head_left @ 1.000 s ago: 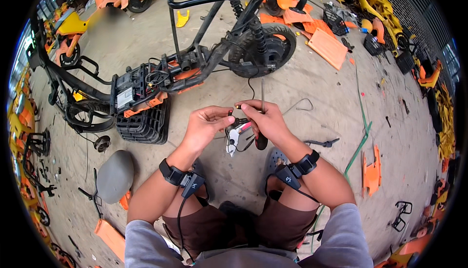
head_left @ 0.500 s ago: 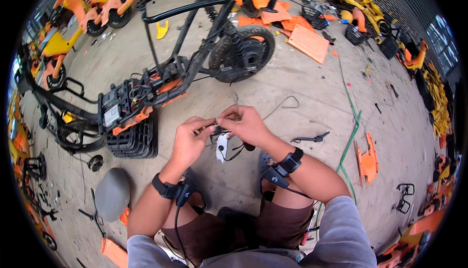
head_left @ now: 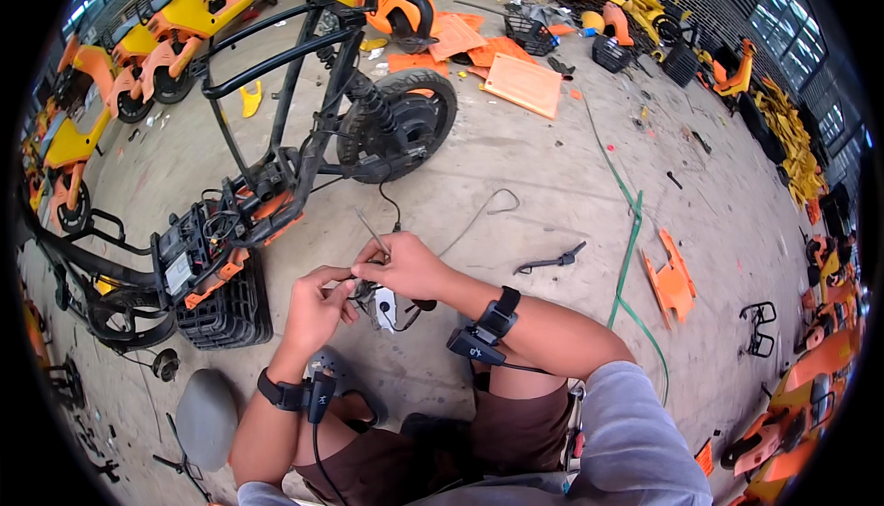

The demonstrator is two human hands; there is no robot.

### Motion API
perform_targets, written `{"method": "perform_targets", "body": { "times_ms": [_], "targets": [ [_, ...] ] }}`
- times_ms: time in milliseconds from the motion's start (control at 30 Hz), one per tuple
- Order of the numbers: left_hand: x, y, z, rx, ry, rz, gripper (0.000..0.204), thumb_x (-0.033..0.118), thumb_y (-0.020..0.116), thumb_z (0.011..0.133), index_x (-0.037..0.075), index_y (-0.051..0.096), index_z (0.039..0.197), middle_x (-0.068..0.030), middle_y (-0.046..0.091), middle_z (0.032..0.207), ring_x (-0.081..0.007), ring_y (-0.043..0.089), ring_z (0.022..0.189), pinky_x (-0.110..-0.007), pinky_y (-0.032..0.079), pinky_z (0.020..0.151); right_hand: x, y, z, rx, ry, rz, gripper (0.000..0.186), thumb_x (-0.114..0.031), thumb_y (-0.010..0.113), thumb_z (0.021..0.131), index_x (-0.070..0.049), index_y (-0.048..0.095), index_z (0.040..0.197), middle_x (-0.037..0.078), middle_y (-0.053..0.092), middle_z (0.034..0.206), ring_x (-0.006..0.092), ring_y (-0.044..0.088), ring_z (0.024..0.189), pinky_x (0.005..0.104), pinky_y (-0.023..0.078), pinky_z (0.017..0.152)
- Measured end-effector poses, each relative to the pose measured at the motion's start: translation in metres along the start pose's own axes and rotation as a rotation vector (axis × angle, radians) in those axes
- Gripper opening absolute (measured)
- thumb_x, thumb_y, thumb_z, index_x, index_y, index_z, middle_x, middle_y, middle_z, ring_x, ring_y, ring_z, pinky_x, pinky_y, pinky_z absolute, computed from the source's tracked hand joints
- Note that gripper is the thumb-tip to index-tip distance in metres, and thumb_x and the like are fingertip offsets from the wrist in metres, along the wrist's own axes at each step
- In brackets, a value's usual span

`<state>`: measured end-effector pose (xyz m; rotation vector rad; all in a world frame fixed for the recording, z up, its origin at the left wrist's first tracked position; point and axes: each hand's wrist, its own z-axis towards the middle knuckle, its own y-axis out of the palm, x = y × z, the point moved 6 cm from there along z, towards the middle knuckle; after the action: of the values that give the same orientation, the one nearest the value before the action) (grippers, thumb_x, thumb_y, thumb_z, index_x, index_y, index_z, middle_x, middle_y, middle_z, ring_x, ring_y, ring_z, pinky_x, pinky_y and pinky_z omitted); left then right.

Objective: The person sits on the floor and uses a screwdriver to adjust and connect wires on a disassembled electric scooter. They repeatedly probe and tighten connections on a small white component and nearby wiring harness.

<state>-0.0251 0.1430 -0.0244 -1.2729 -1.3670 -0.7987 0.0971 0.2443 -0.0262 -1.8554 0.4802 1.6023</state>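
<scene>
My right hand [head_left: 405, 267] is closed, and a thin grey rod-like piece [head_left: 370, 230] sticks up from its fingers. Close against it, my left hand [head_left: 318, 305] has its fingers pinched together; what they hold is too small and hidden to make out. Just below the fingertips is a white flat piece [head_left: 385, 311] with a dark spot, among black cables and small dark parts. From near my right hand a thin grey cable [head_left: 493, 204] runs out in a loop across the floor. A black cable [head_left: 394, 200] reaches from the rear wheel toward my hands.
A stripped black scooter frame [head_left: 276, 128] stands ahead on the left, its rear wheel [head_left: 401, 128] nearest. A black crate [head_left: 226, 308] sits under it. A grey seat [head_left: 206, 418] lies left. Orange panels [head_left: 523, 85], a green strap [head_left: 633, 239] and a black lever [head_left: 551, 258] lie on the floor.
The view has shifted, so the scooter frame appears farther left. My hands stay together, and the grey rod-like piece now shows clearly above my right fingers.
</scene>
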Motion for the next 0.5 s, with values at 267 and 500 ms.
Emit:
{"method": "perform_targets", "body": {
  "times_ms": [267,500],
  "targets": [
    [-0.0067,0.0013,0.0045,-0.009,0.016,-0.156,0.020,0.002,0.060,0.093,-0.013,0.061,0.107,-0.0166,0.065,0.090,-0.0233,0.070,0.064,-0.029,0.059,0.054,0.0009,-0.0027,0.0023,0.030,-0.054,-0.016,0.023,-0.021,0.074,0.078,0.000,0.071,0.087,0.007,0.061,0.063,0.0134,0.053,0.055,0.0311,0.043,0.053],
    [-0.0045,0.0033,0.0018,0.041,-0.011,-0.201,0.018,0.003,0.062,0.092,-0.012,0.062,0.102,-0.0150,0.065,0.086,-0.0220,0.069,0.061,-0.029,0.058,0.054,0.0037,-0.0031,0.0027,0.016,-0.058,-0.022,0.024,-0.021,0.074,0.078,0.001,0.072,0.086,0.009,0.060,0.061,0.0141,0.053,0.054,0.0327,0.042,0.052]
  ]
}}
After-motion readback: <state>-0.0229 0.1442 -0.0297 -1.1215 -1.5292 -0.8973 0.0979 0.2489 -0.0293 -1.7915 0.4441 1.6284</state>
